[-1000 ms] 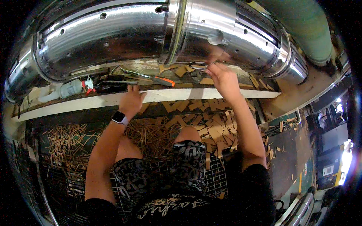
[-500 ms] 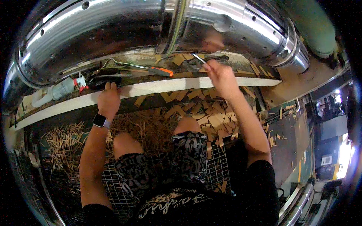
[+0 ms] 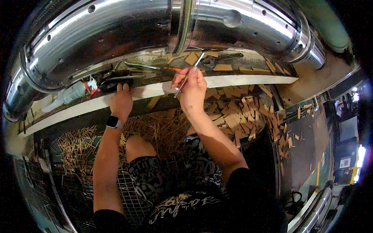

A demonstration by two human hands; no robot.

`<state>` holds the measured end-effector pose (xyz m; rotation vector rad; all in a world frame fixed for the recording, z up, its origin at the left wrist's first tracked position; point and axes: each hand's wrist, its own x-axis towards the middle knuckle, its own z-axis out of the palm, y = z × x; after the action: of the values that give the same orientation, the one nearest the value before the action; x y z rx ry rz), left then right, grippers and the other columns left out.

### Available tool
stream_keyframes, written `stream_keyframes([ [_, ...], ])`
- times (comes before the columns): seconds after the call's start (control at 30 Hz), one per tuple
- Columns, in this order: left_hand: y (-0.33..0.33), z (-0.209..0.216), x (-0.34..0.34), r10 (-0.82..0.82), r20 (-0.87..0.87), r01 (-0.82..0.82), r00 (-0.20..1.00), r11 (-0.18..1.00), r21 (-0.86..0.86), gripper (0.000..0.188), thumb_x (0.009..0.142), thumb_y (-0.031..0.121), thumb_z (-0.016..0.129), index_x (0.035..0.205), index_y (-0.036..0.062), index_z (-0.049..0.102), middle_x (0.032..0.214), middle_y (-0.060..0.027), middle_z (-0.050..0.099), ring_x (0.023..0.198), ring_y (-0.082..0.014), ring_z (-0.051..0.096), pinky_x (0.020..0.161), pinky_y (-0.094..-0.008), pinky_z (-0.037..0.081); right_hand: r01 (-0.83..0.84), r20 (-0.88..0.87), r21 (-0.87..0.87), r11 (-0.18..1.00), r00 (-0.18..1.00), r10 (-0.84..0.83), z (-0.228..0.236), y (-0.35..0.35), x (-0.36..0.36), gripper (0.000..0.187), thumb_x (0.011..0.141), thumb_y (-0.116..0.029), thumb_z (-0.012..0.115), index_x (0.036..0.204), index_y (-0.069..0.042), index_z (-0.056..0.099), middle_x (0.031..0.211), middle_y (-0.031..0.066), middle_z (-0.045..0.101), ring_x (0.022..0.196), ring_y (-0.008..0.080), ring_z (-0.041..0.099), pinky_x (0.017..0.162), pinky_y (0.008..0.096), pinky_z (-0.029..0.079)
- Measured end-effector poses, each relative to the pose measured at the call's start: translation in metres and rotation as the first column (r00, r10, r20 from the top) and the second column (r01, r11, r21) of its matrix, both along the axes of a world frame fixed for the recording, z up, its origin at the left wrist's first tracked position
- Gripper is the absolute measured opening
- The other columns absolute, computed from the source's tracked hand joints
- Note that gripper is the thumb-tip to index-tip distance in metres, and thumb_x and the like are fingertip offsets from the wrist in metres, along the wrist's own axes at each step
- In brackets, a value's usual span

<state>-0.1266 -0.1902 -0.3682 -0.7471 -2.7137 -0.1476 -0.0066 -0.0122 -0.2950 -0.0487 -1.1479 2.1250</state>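
A thin silver metal rod [image 3: 199, 59] is gripped in my right hand [image 3: 193, 90], slanting up toward the roller with its lower end over the beam. Its exact kind does not show. My left hand [image 3: 121, 104] rests on the long white beam [image 3: 151, 91], fingers stretched over it, beside dark tools [image 3: 116, 82] on the ledge. Behind the beam lies a metal-shafted tool with an orange and dark handle [image 3: 171, 68], partly covered by my right hand. Above spans a large shiny metal roller [image 3: 128, 31] with holes in its surface.
A grey air gun or nozzle-like part with red and white pieces [image 3: 75, 91] lies left on the ledge. Cardboard scraps [image 3: 237, 116] and thin strips [image 3: 77, 147] litter the area below the beam. A ribbed band [image 3: 184, 31] circles the roller.
My right hand has moved left and slightly down along the beam, carrying the rod, now held more upright. My left hand stays at the same spot on the beam; the whole view has shifted slightly.
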Motion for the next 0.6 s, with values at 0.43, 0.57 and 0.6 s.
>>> stream_keyframes([
  [0.43, -0.016, -0.052, -0.032, -0.145, 0.010, 0.134, 0.989, 0.932, 0.336, 0.026, 0.084, 0.025, 0.049, 0.097, 0.0023, 0.045, 0.094, -0.0187, 0.048, 0.065, -0.0355, 0.057, 0.050, -0.0424, 0.048, -0.128, 0.362, 0.809, 0.573, 0.878, -0.315, 0.031, 0.098, 0.053, 0.034, 0.090, -0.029, 0.044, 0.068, -0.003, 0.049, 0.056, -0.0010, 0.041, 0.055, 0.0071, 0.037, 0.050, 0.0233, 0.032],
  [0.57, 0.000, -0.009, -0.002, -0.025, -0.038, 0.028, 0.999, 0.997, 0.074, 0.026, 0.084, 0.024, 0.049, 0.098, 0.0021, 0.044, 0.095, -0.0204, 0.047, 0.063, -0.0359, 0.057, 0.049, -0.0421, 0.048, -0.206, 0.431, 0.813, 0.545, 0.842, -0.325, 0.043, 0.113, 0.053, 0.035, 0.090, -0.030, 0.044, 0.069, -0.003, 0.050, 0.055, -0.0010, 0.042, 0.053, 0.0073, 0.037, 0.049, 0.0240, 0.032],
  [0.6, 0.000, -0.008, -0.002, -0.022, -0.020, 0.023, 1.000, 0.997, 0.074, 0.026, 0.084, 0.023, 0.049, 0.098, 0.0020, 0.044, 0.096, -0.0210, 0.047, 0.063, -0.0359, 0.057, 0.049, -0.0420, 0.047, -0.235, 0.457, 0.804, 0.546, 0.832, -0.315, 0.045, 0.117, 0.052, 0.035, 0.090, -0.030, 0.044, 0.069, -0.003, 0.050, 0.055, -0.0009, 0.042, 0.053, 0.0074, 0.037, 0.049, 0.0241, 0.033],
])
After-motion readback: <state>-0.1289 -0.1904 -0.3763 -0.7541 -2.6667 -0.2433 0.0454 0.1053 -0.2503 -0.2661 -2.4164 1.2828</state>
